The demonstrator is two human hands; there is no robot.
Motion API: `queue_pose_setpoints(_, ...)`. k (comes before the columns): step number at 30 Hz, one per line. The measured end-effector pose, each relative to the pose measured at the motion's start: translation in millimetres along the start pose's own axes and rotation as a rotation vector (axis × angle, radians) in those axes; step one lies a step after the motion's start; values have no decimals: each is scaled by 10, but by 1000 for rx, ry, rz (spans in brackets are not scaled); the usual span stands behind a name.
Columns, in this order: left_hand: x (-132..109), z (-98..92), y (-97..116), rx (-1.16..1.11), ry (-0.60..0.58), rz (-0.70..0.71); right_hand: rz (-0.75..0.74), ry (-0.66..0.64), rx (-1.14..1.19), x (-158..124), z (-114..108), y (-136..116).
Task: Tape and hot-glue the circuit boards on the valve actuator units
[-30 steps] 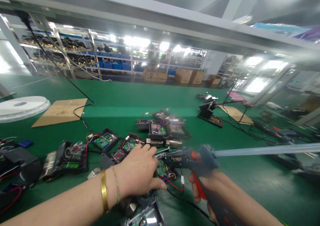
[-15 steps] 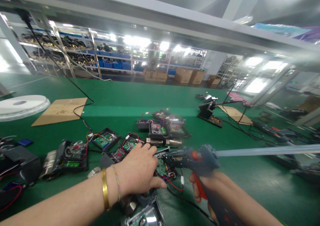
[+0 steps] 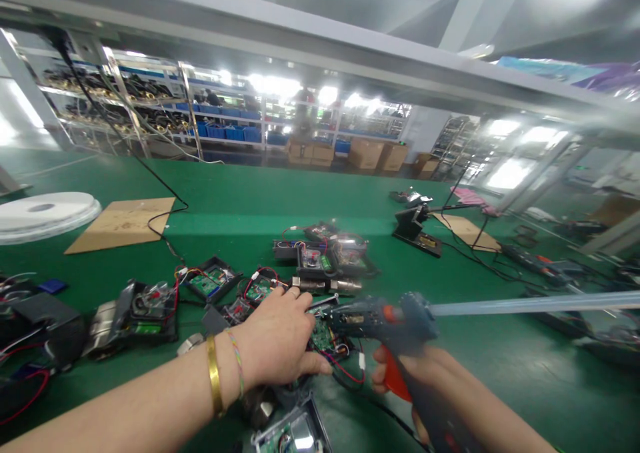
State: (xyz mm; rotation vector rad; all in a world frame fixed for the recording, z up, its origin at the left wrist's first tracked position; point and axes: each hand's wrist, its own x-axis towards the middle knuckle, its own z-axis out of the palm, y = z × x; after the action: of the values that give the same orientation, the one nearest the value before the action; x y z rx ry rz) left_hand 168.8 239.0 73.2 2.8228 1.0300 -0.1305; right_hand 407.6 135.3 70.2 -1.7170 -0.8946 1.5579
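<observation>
Left hand (image 3: 280, 339): thumb and fingers apart, cannot tell how firmly pressing; a slip of the glue gun (image 3: 395, 319) could burn it.
Circuit board (image 3: 323, 336): at the gun's front; a nudge might shift it.
Glue gun: points left, barrel's long axis running side to side.
Right hand (image 3: 435, 367): wrapped around its handle.

The left hand (image 3: 283, 336) covers part of the board (image 3: 323, 336); its fingertips bend out of sight, so their grip cannot be told. The glue gun (image 3: 417, 319) hides part of the right hand (image 3: 435, 367); its handle runs off the bottom edge, its nozzle tip is hard to make out against the board, and the glue stick (image 3: 535, 304) is cut by the right edge. The bottom edge crops a unit (image 3: 295, 433), the left edge a white disc (image 3: 60, 216). Goods (image 3: 133, 89) on the far shelves (image 3: 191, 109) are too blurred to name.
</observation>
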Motion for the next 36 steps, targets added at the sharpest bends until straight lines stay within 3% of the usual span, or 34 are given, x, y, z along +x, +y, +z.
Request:
queue_pose_setpoints(8,-146,-171,-68,-60,-36,3,-60,-109,351,29,-59,-1)
queue_pose_setpoints(12,-366,-306,-128,-115,29,15,-175,-166,425,-59,113,-290)
queue_pose_setpoints(16,-771,-314,-132,-95,147,-26,-281,-263,421,-177,344,-654)
queue_pose_setpoints(18,-1022,-193,-95,-13,342,9,-320,-337,434,-232,452,-801)
queue_pose_setpoints(20,-1268,20,-33,118,650,107,-355,-444,475,-277,552,-920)
queue_pose_setpoints(22,-1477,295,48,264,806,182,-375,-546,526,-311,650,-1023)
queue_pose_setpoints(26,-1697,828,220,454,768,94,-371,-639,606,-338,852,-1204)
queue_pose_setpoints(28,-1682,1003,302,418,802,42,-369,-638,641,-334,956,-1272)
queue_pose_setpoints(32,-1431,1170,502,171,966,-65,-370,-632,675,-317,1138,-1332)
queue_pose_setpoints(36,-1055,1284,782,131,1045,-178,-373,-605,671,-302,1254,-1313)
